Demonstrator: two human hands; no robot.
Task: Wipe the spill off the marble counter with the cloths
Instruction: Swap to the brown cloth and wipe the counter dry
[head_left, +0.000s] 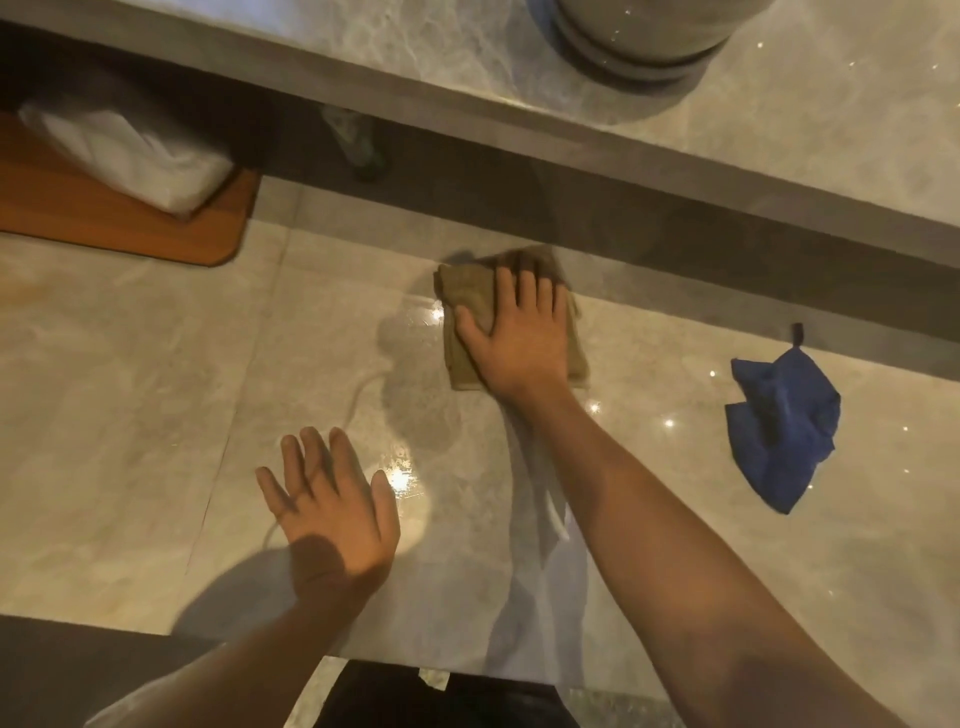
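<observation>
**Wet patch left of the cloth may get smeared wider**

The spill (410, 395) lies on the marble counter (130, 364) just left of the tan cloth (462, 312), reaching toward the near edge; a stroke that skirts it would likely leave a film, and one soaked cloth may only push liquid about. The right hand (519, 338) presses flat on the tan cloth, fingers spread. The left hand (332, 509) is open, grasping nothing. The blue cloth (784, 426) lies crumpled, well apart to the right
</observation>
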